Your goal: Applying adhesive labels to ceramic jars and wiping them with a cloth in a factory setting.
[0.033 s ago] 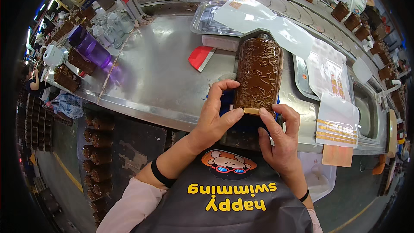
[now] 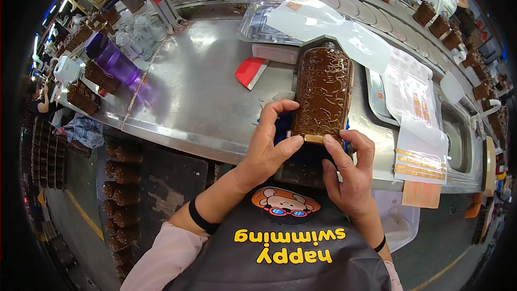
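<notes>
A brown glazed ceramic bottle (image 2: 325, 89) with raised patterns lies on its side in front of me, its neck pointing away. Along its near end runs a short gold strip (image 2: 314, 139). My left hand (image 2: 269, 143) is closed on the bottle's left side, index finger curled against it and thumb at the strip's left end. At the other end, my right hand (image 2: 350, 164) has a fingertip on the strip and other fingers bent against the bottle's lower right edge. Something blue under the bottle is mostly hidden.
A red-and-white scraper (image 2: 251, 73) lies left of the bottle on the steel table (image 2: 199, 75). A metal tray (image 2: 258, 24), backing sheets (image 2: 412, 89) and a sheet with gold strips (image 2: 421, 153) surround it. A purple water bottle (image 2: 114, 60) stands far left, a sink (image 2: 460, 140) right.
</notes>
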`<state>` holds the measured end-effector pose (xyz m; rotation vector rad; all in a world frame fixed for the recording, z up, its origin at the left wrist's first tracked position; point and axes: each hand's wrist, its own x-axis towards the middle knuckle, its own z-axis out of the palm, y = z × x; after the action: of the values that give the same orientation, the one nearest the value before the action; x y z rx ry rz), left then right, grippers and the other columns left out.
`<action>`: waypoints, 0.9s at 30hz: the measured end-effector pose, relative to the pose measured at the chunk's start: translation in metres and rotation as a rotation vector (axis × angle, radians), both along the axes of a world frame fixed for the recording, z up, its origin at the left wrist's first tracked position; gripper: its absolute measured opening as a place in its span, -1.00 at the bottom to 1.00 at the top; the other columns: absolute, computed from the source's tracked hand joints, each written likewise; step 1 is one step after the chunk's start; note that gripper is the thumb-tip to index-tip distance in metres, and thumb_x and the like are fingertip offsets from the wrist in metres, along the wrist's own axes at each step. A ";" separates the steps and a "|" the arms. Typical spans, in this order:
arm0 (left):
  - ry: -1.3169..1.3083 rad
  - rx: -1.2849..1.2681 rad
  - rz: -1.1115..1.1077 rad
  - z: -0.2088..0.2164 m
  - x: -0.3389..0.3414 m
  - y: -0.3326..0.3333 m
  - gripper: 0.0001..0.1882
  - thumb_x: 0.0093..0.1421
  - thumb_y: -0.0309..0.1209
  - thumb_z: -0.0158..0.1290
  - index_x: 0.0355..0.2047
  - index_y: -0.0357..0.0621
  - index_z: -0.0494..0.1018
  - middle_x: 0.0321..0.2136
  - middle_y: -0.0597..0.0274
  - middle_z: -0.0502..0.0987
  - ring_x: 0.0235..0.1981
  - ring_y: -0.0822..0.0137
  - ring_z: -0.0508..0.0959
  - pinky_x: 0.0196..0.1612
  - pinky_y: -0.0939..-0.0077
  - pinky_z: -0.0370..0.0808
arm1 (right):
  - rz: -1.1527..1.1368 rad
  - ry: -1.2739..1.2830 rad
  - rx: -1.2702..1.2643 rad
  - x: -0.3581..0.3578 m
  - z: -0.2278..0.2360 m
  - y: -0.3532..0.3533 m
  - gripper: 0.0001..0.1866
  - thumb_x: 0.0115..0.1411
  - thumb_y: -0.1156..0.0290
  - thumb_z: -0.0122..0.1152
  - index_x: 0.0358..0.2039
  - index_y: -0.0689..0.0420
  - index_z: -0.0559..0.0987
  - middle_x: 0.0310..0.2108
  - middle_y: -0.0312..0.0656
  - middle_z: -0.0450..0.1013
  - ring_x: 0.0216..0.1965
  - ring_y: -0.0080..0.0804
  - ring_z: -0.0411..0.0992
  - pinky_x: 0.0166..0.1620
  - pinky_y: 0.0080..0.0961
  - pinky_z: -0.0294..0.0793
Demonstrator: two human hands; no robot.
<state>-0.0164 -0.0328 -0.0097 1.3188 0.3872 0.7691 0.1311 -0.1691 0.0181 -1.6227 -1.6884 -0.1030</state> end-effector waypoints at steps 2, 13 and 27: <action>-0.019 -0.004 -0.011 -0.002 -0.001 0.001 -0.43 0.14 -0.42 0.08 0.13 -0.27 0.16 0.03 0.14 0.27 0.12 0.34 0.27 0.23 0.43 0.16 | 0.002 -0.001 0.002 0.000 -0.001 0.001 -0.36 -0.08 0.73 0.25 0.09 0.07 0.52 0.04 0.00 0.28 0.07 -0.03 0.27 0.09 -0.24 0.32; 0.033 0.023 0.043 0.005 0.004 0.004 -0.45 0.13 -0.41 0.08 0.11 -0.25 0.18 0.01 0.16 0.27 0.09 0.36 0.27 0.18 0.47 0.20 | -0.002 -0.012 0.016 0.002 -0.001 0.005 -0.35 -0.10 0.74 0.25 0.09 0.07 0.52 0.03 0.01 0.28 0.06 -0.02 0.28 0.09 -0.24 0.33; 0.031 0.040 0.055 0.003 0.005 0.004 -0.45 0.14 -0.42 0.08 0.12 -0.21 0.18 0.00 0.20 0.25 0.02 0.42 0.29 0.07 0.52 0.28 | -0.007 -0.015 0.019 0.002 -0.001 0.005 -0.36 -0.10 0.73 0.24 0.08 0.08 0.52 0.02 0.02 0.29 0.05 -0.02 0.29 0.08 -0.24 0.34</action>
<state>-0.0117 -0.0287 -0.0065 1.3638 0.4358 0.8066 0.1327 -0.1637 0.0173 -1.6177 -1.6887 -0.1348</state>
